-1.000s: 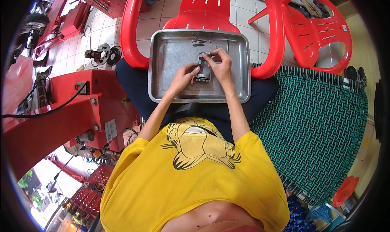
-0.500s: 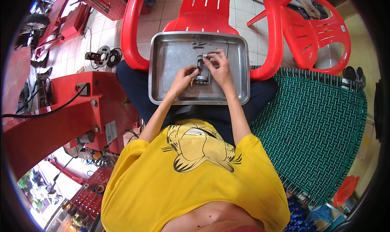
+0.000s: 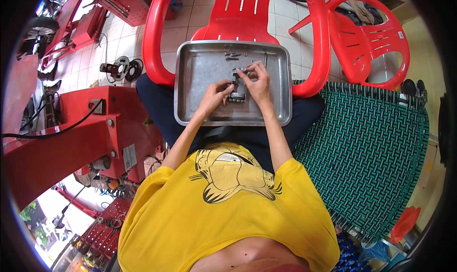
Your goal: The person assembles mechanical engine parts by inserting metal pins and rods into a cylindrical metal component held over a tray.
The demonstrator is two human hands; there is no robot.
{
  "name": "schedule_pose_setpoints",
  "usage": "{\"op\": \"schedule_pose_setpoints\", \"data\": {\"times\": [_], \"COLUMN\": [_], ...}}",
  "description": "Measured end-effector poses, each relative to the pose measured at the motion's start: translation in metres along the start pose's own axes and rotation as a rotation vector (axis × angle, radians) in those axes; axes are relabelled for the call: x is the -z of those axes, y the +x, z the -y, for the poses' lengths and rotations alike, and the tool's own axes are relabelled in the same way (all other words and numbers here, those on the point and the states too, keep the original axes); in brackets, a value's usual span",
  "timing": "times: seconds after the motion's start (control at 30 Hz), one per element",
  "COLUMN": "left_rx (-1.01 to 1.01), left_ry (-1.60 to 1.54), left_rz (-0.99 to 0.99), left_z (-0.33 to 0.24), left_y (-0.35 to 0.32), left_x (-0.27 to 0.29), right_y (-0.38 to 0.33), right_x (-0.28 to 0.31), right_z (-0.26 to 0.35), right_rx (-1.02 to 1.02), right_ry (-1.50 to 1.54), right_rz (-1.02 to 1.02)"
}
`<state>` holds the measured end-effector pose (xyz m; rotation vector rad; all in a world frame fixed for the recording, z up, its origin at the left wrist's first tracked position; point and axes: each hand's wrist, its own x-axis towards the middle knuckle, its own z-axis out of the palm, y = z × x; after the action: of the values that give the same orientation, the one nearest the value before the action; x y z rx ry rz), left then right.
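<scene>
A grey metal mechanical part [image 3: 237,95], with a round toothed near end and a dark narrower far section, is held over a shallow steel tray [image 3: 200,117]. Thumb and fingers of my left hand [image 3: 215,98] are pinched on its left side. My right hand [image 3: 257,85] is closed at the far end of the same part, thumb and forefinger together around a small metal piece there. Fingers hide some of the part, so its exact kind does not show. Several small bolts or pins [image 3: 232,57] lie near the tray's far side, and a thin rod [image 3: 265,57] leans at the far right.
The tray rests on a red plastic chair [image 3: 238,26] and my lap. A second red chair [image 3: 369,38] and a green woven seat [image 3: 362,153] are at the right. Left of me are a red machine frame [image 3: 81,143] and a sprocket assembly [image 3: 121,68] on the tiled floor.
The right fingertips have shifted slightly along the far end of the part. The left hand keeps its pinch almost in place; the whole view has moved a little.
</scene>
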<state>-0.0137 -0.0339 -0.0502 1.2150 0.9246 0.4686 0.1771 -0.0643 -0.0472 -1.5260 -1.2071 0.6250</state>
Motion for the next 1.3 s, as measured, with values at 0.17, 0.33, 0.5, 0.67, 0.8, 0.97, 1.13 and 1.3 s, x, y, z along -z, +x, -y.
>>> {"op": "schedule_pose_setpoints", "data": {"times": [0.17,0.33,0.5,0.67,0.8,0.97,1.13,1.3], "left_rx": [-0.003,-0.027,-0.034,-0.006,-0.025,-0.019,0.018,-0.01], "left_ry": [-0.018,0.002,-0.019,-0.031,-0.011,-0.015,0.012,0.001], "left_rz": [-0.024,-0.01,-0.009,-0.008,-0.033,-0.016,-0.02,-0.011], "left_z": [0.005,0.005,0.013,0.01,0.015,0.011,0.011,0.009], "left_y": [-0.002,-0.001,0.002,0.001,0.001,0.001,0.0,0.001], "left_x": [0.003,0.0,0.005,0.002,0.006,0.001,0.004,0.001], "right_y": [0.0,0.001,-0.001,-0.001,-0.003,-0.003,-0.001,-0.001], "right_x": [-0.006,-0.001,-0.004,0.001,-0.004,-0.001,-0.005,-0.005], "right_z": [0.02,0.01,0.027,0.008,0.027,0.005,0.018,0.009], "right_rx": [0.101,0.057,0.101,0.081,0.097,0.117,0.08,0.107], "right_ry": [0.024,-0.05,0.054,-0.052,-0.026,-0.063,-0.034,-0.034], "right_rz": [-0.011,-0.004,0.008,-0.01,0.017,-0.003,-0.011,-0.025]}}
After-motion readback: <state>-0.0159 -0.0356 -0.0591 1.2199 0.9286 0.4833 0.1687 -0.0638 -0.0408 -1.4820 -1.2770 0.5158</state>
